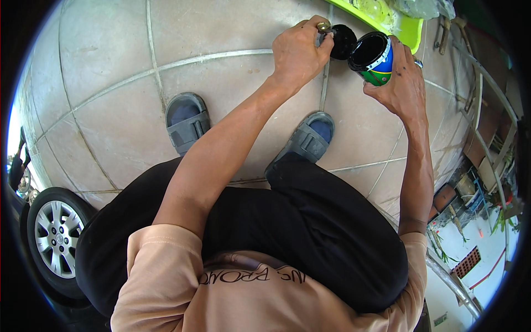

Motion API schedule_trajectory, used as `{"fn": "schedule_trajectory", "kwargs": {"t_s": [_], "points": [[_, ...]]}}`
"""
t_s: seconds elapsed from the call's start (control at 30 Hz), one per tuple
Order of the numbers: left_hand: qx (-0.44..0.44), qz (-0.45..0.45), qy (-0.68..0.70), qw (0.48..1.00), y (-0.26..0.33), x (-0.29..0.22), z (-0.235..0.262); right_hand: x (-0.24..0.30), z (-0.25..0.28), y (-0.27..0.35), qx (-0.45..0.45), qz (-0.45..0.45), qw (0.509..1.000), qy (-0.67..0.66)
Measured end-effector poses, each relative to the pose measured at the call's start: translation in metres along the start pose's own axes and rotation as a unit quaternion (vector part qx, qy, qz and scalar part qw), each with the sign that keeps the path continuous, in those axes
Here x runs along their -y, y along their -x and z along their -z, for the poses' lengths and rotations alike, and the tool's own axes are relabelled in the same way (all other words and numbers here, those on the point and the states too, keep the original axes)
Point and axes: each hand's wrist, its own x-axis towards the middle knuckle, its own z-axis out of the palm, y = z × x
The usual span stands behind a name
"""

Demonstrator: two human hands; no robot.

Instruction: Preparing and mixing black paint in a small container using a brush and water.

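My right hand (401,83) is wrapped round a blue and green can (381,73) with a pale rim. The can is tilted to the left, its mouth open and its inside dark. Between thumb and fingers of my left hand (300,52) is a round black piece (344,42), whose exact kind I cannot make out. That piece sits right beside the can's mouth; whether the two touch is hard to see. Just past both hands is a lime-green tray (410,34).
Clear plastic (423,8) lies in and by the tray. Beige floor tiles (238,83) stretch below my sandalled feet (188,119). A car wheel (55,235) stands at the left. Metal tubing (478,124) and clutter line the right side.
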Motion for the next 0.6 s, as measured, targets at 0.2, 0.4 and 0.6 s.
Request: {"fn": "schedule_trajectory", "kwargs": {"t_s": [0.2, 0.4, 0.6], "points": [[-0.001, -0.001, -0.003, 1.0, -0.0004, -0.0009, -0.0007, -0.0024, 0.0015, 0.0003, -0.012, 0.006, 1.0, 0.002], [-0.001, -0.007, -0.006, 1.0, -0.0012, 0.0005, 0.0002, 0.0011, 0.0036, -0.0005, 0.002, -0.002, 1.0, 0.005], [0.02, 0.012, -0.007, 1.0, -0.0003, -0.0036, 0.0034, -0.0006, 0.0031, -0.0004, 0.008, -0.003, 1.0, 0.017]]}}
